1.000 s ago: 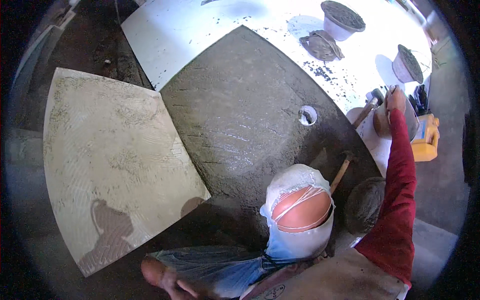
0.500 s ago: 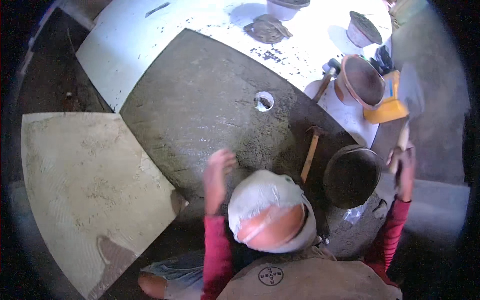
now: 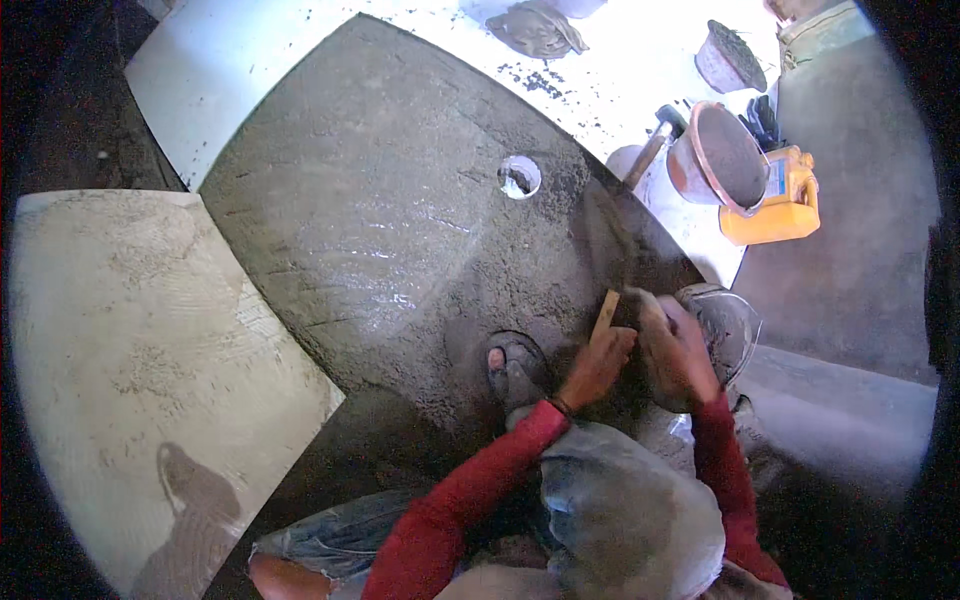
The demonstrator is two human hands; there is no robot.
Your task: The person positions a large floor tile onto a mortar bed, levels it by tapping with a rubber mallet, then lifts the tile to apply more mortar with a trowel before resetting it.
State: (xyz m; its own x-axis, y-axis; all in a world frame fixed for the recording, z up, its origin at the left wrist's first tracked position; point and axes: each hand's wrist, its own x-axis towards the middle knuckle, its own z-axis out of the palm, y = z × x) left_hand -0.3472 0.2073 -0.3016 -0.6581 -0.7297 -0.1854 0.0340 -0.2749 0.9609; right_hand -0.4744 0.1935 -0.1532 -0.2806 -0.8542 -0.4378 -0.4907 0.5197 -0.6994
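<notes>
My left hand (image 3: 598,368) is closed around the hammer's flat wooden handle (image 3: 606,312), whose end points up past my fingers. The hammer's head is hidden. Close beside it, my right hand (image 3: 688,355) grips a wooden-handled trowel (image 3: 647,304); its blade is smeared by motion over the wet mortar. Partly behind my right hand stands a bucket (image 3: 738,322) with a wire handle. Spread in front of me is a grey mortar bed (image 3: 340,180), smoother at the left and rougher near the round white pipe opening (image 3: 520,178). My foot (image 3: 512,362) rests on its near part.
At the left lies a pale, dusty panel (image 3: 150,300). Beyond the mortar, on white flooring (image 3: 640,60), are another bucket (image 3: 722,155), a mallet (image 3: 652,148), a yellow jerrycan (image 3: 775,215), a small tub (image 3: 728,58) and a crumpled grey cloth (image 3: 535,28). A wall (image 3: 855,260) stands at the right.
My left hand has moved right and taken the hammer off the mortar. My right hand has come inward from the far right with the trowel. My knee and the whole view have shifted.
</notes>
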